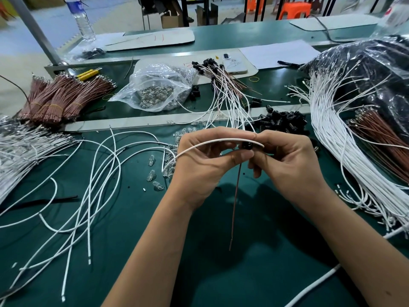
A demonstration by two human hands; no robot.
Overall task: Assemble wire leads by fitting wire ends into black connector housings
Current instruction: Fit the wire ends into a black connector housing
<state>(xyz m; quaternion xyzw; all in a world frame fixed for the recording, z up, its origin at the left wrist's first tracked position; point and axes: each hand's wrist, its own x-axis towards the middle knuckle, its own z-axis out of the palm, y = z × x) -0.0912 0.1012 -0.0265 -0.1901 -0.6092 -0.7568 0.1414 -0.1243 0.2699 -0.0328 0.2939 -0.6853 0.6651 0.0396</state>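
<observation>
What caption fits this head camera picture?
Both hands, left and right, fit a white wire into a black connector housing.

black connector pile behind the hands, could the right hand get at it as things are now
Probably yes: the pile lies just beyond the right hand with nothing between, but that hand now grips a connector.

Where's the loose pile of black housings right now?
Head view: the housings lie just beyond the right hand, left of the big white wires.

This is a factory work room. A long green workbench (137, 218) holds bundles of brown wires (59, 98), white wires (336, 138) and black connector housings (281, 122).
</observation>
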